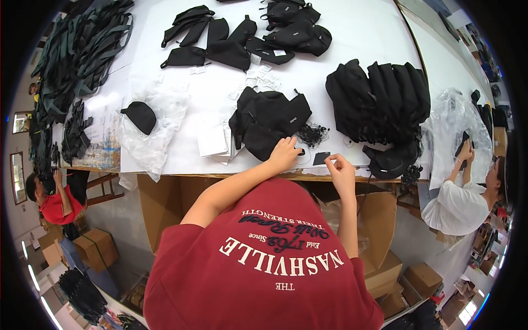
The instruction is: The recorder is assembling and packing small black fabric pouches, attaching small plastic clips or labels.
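Near the table's front edge lies a soft black bag (269, 121) with zippers and a small light mark. My left hand (284, 154) rests against its lower right edge, fingers closed around a small dark bit too small to name. Just to the right, my right hand (340, 168) pinches the edge of a small black tag (321, 159) between thumb and fingertips. A thin dark string shows between the two hands. Behind them lies a tangled heap of black strings (312, 135). White paper cards (213, 139) are stacked left of the bag.
Black bags lie at the back (228, 47) and in a row on the right (379, 99). A black pouch (141, 117) sits on clear plastic (151, 148). Dark straps (82, 49) pile at the left. One person (58, 201) works left, another (459, 203) right. White labels (263, 78) lie behind the bag.
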The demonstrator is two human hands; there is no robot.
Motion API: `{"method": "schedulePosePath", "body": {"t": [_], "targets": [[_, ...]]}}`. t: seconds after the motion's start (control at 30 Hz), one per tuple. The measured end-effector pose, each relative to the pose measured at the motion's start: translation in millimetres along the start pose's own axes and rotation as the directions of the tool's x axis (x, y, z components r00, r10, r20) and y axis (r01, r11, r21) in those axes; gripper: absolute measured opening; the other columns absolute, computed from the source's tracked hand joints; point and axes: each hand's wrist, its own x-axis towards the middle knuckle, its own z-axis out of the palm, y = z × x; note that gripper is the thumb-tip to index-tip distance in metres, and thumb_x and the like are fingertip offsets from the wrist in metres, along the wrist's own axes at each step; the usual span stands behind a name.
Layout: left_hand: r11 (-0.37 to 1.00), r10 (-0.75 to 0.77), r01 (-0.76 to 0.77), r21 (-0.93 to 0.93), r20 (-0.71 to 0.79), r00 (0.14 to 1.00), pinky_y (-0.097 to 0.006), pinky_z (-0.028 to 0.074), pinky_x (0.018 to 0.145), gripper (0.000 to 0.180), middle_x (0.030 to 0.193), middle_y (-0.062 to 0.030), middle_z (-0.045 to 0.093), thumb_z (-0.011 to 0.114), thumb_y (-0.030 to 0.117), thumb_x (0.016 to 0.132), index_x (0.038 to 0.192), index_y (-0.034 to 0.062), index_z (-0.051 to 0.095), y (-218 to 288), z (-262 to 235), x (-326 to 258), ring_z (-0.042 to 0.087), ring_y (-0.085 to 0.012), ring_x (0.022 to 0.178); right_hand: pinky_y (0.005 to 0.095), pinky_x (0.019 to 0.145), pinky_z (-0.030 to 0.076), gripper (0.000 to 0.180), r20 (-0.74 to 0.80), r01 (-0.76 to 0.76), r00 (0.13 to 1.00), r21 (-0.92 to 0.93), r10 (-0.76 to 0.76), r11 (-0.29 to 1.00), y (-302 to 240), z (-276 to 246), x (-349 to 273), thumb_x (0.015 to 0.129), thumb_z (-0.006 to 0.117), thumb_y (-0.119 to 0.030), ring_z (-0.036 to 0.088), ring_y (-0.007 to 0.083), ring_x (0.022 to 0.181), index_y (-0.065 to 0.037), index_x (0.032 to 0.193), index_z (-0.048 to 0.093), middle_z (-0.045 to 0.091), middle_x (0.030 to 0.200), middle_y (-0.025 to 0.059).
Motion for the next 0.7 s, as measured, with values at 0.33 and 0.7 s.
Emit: {"method": "schedulePosePath", "body": {"t": [0.33,0.7], "targets": [[0.91,-0.114,0.025,-0.413,-0.191,0.975,-0.036,0.045,0.071,0.023,0.081,-0.0082,0.058,0.069,0.007,0.068,0.088,0.0054,0.058,43,-103,-35,0.056,-0.0263,0.078,0.0287,0.047,0.034,0.014,0.244,0.176,0.946,0.158,-0.211,0.972,-29,13,7,0.084,0.065,-0.017,0.04,0.0123,0.047,-0.004,0.088,0.064,0.047,0.051,0.0055],[0.321,-0.868,0.515,-0.795,-0.029,0.496,-0.023,0.033,0.05,0.01,0.063,0.0005,0.056,0.073,0.006,0.073,0.079,-0.0006,0.069,79,-161,-98,0.042,-0.0061,0.055,0.0306,0.053,0.045,0.014,0.58,0.443,0.618,0.3,-0.53,0.845,-109,33,0,0.08,0.067,-0.019,0.059,0.0215,0.056,-0.008,0.089,0.067,0.063,0.066,0.0088]]}}
